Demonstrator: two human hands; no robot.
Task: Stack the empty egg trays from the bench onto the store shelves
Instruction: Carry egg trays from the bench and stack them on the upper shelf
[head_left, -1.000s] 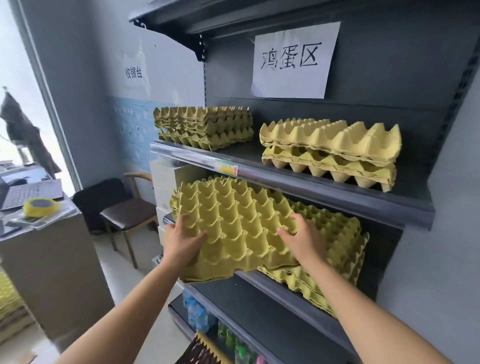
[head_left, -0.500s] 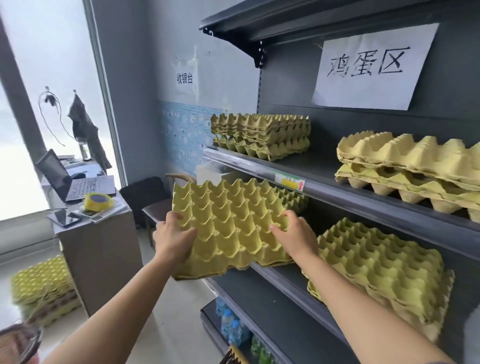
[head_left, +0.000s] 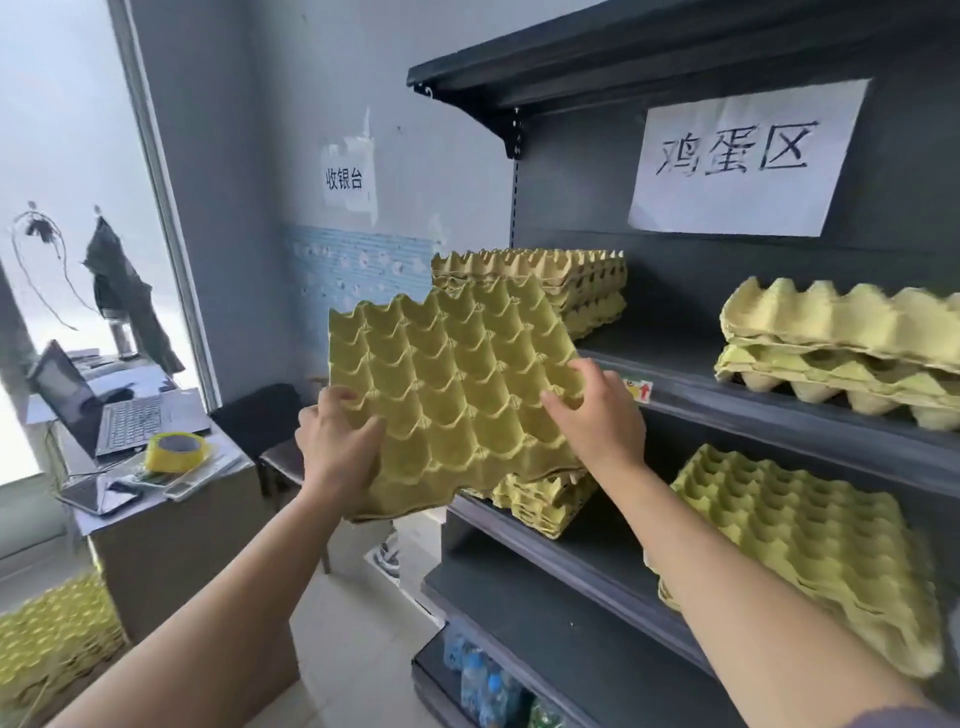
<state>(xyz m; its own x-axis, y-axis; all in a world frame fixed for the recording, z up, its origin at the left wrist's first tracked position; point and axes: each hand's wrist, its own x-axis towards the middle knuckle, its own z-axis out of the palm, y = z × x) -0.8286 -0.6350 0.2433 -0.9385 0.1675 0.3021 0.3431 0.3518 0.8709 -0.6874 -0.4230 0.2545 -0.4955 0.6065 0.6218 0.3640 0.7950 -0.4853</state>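
I hold a yellow-green egg tray (head_left: 452, 384) tilted up in front of the dark store shelves (head_left: 727, 415). My left hand (head_left: 337, 447) grips its lower left edge. My right hand (head_left: 597, 415) grips its right edge. The tray hangs in the air at the left end of the shelves, above a small stack of trays (head_left: 545, 499) on the middle shelf. More trays lie at the upper shelf's left (head_left: 587, 280), at its right (head_left: 841, 353) and at the middle shelf's right (head_left: 810, 561).
A counter (head_left: 171, 519) at the left carries a laptop (head_left: 104, 410), a yellow tape roll (head_left: 176, 451) and a phone. Another stack of trays (head_left: 52, 634) sits low at the far left. Bottles (head_left: 483, 680) fill the bottom shelf. A chair stands behind the held tray.
Both hands have lifted the tray off the middle shelf, swung it left and raised it, tilting it more upright. My view has turned left.
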